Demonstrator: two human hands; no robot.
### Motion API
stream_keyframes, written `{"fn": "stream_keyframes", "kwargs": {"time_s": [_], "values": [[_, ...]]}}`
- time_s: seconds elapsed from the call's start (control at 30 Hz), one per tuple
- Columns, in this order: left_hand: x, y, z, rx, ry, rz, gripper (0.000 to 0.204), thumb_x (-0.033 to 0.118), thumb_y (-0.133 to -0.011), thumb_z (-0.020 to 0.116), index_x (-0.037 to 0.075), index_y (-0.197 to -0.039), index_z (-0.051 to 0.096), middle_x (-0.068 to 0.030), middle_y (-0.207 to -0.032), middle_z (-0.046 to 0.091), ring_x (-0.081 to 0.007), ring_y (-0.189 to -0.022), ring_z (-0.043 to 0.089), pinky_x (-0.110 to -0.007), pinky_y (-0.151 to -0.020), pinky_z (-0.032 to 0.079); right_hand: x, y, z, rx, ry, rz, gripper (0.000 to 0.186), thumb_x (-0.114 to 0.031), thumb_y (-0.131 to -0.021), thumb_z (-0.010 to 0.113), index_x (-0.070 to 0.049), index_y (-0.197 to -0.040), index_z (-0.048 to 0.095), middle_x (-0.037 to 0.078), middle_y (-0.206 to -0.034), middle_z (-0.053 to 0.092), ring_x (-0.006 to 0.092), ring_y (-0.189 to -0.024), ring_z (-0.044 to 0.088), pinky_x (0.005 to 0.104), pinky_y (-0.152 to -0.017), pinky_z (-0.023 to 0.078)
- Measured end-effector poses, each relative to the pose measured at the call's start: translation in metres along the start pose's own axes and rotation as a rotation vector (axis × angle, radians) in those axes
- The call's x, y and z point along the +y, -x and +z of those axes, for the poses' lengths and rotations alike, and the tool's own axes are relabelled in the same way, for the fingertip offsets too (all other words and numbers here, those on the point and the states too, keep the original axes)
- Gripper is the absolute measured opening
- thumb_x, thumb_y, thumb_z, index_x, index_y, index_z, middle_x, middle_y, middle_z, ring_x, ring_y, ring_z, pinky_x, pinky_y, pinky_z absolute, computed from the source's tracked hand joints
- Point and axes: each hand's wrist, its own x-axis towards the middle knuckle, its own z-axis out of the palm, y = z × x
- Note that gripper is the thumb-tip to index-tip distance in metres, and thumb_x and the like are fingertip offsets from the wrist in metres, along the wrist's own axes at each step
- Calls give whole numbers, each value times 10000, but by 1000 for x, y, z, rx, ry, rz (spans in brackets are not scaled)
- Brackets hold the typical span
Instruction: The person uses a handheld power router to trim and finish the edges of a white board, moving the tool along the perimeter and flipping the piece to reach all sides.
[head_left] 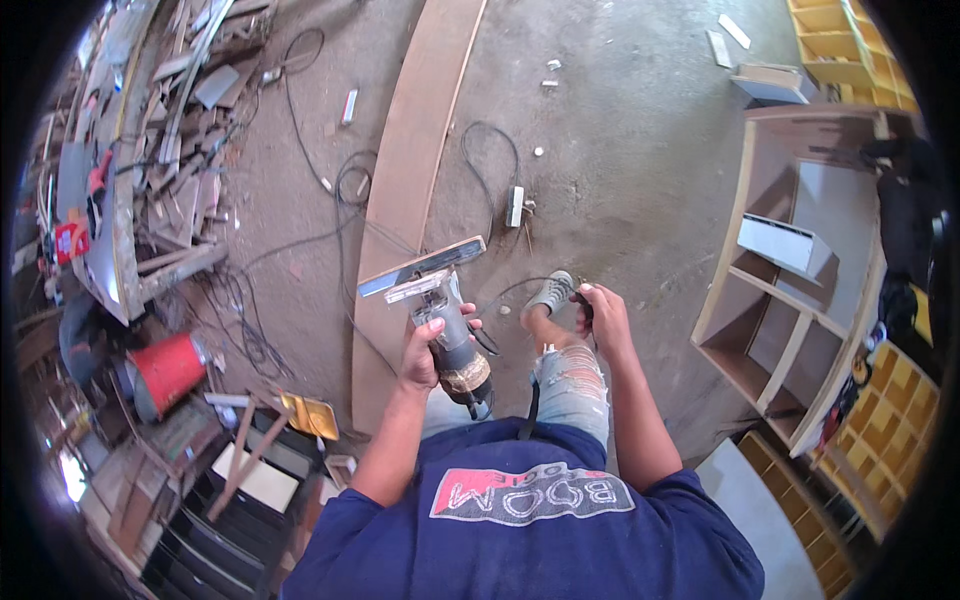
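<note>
A grey power tool (450, 345) with a flat base plate at its top and tape round its body is gripped in my left hand (428, 345), fingers wrapped round it. My right hand (602, 310), to the right of the tool, is closed on a dark cord (583, 305); exactly which part of it is hidden by the fingers. Just beyond the tool is a narrow strip (420, 268) with a dark face and wooden edge, over a long wooden plank (418, 120) on the floor.
Wood scraps (185, 200) and a bench fill the left side, with a red bucket (160, 370) and yellow scoop (315, 418) below. Loose cables and a white power strip (515, 206) lie on the concrete floor. An unfinished wooden cabinet (745, 230) stands right, near yellow compartmented units (875, 425).
</note>
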Motion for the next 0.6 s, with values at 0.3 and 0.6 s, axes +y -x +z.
{"fn": "stream_keyframes", "kwargs": {"time_s": [0.3,0.6], "values": [[-158,-104,-53,183,239,-92,721,321,-897,655,-3,-1505,444,-194,-1258,679,-265,-1028,726,-366,-823,630,119,-195,4,16,774,67,385,-348,-950,662,9,-1089,697,164,-817,733,262,-789,736,430,-695,588],[-278,-168,-151,262,436,-142,723,368,-835,708,-11,-1412,495,-228,-1226,696,-307,-1028,741,-378,-842,624,264,-474,46,-55,1249,16,652,-329,-903,719,-209,-1509,511,287,-1192,706,375,-994,747,465,-917,594]]}}
